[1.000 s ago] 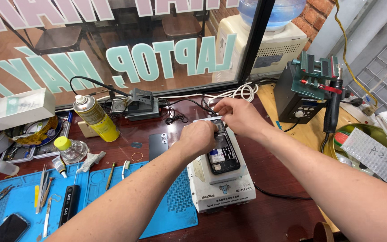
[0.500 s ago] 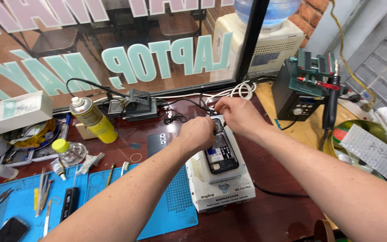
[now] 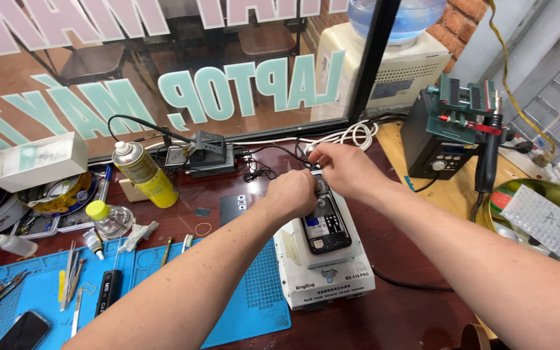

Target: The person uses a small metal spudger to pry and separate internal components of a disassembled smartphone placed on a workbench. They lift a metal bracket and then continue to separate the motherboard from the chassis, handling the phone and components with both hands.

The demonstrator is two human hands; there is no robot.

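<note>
Dark glass and exposed parts are showing on the opened phone (image 3: 326, 228), which is lying flat on the white heating pad machine (image 3: 324, 262) on the reddish wooden tabletop (image 3: 416, 311). We are holding both hands at the phone's far end: our left hand (image 3: 291, 193) is curling closed over its top left corner, and our right hand (image 3: 345, 170) is pinching something small just above the top edge, though we cannot tell what. The rest of the phone is lying uncovered, nearer to us than the hands. A blue work mat (image 3: 241, 304) is lying just left of the machine, and a yellow spray can (image 3: 144, 174) is standing farther left.
</note>
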